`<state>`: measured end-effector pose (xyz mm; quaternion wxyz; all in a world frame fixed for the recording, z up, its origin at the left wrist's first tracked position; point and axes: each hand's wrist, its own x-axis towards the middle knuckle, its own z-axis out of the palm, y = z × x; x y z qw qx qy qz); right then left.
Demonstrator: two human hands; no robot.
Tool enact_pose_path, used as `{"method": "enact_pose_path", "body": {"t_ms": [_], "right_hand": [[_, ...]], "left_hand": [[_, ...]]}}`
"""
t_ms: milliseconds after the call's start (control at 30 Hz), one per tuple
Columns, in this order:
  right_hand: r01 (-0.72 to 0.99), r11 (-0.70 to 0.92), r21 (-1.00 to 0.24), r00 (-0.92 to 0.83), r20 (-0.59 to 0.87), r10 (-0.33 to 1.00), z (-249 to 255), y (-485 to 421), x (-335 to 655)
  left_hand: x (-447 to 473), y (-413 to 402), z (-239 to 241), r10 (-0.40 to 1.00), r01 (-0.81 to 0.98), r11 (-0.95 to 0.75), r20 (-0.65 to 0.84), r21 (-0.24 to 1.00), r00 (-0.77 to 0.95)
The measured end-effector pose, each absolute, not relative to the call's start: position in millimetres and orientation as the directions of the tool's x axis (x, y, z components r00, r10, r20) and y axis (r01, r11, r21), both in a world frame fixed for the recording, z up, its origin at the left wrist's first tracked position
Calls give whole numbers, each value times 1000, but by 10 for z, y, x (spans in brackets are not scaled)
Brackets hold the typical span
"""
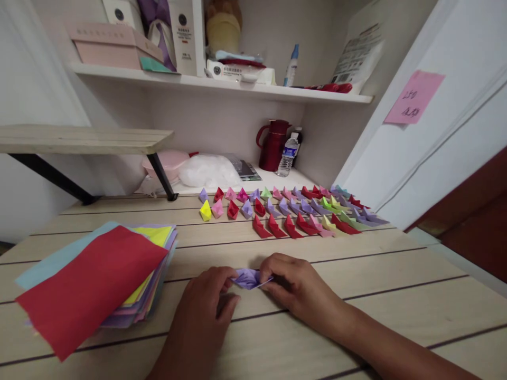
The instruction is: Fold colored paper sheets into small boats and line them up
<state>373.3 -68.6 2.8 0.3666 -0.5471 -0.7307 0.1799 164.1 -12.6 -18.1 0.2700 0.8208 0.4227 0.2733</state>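
Observation:
A purple folded paper boat [247, 279] is held low over the wooden table [380, 295], between my two hands. My right hand [293, 279] pinches its right end with thumb and fingers. At its left end, the index finger of my left hand [209, 301] touches the paper while the thumb sits apart below. Beyond my hands stand rows of small folded paper boats [293, 228] in red, purple, pink, yellow and green. Left of my left hand lies a stack of coloured paper [156, 285] with a red sheet [95, 285] on top.
Behind the table, a dark red jug [273, 145] and a water bottle [288, 154] stand in a white shelf unit. A clear plastic bag [209, 170] lies there too. A small raised wooden shelf [83, 138] on black legs stands at the back left.

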Motion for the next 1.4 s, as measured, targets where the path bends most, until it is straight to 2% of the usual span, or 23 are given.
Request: {"method": "enact_pose_path", "body": {"t_ms": [167,367,567,800,1033,1267,1400], "right_hand": [[678,386,-625,-194,355,915,25,-692,3752],[696,435,-571,-262,362,895,-10,-684,3771],[716,397,-575,-222,351,910,-31,-684,3772],[746,413,-523,-256,346,902,-32,-685,3765],[746,445,-495,-287,364,886,-22,-698,3749],[772,423,-474,-276,350,895,-37,-691,3730],[813,433,-389,-300,356,885,-25,-716,3663]], "left_hand": [[1630,-95,-218,811,562,-543,217,624,543],[1580,-57,-325,774,593,-624,296,509,559],[1592,-57,-352,766,573,-631,303,524,567],[1607,-66,-288,734,565,-657,250,499,632],[1622,-46,-318,672,530,-726,288,438,682],[1676,-122,-237,740,548,-660,320,515,591],[1673,-129,-242,679,517,-728,369,450,635]]}}
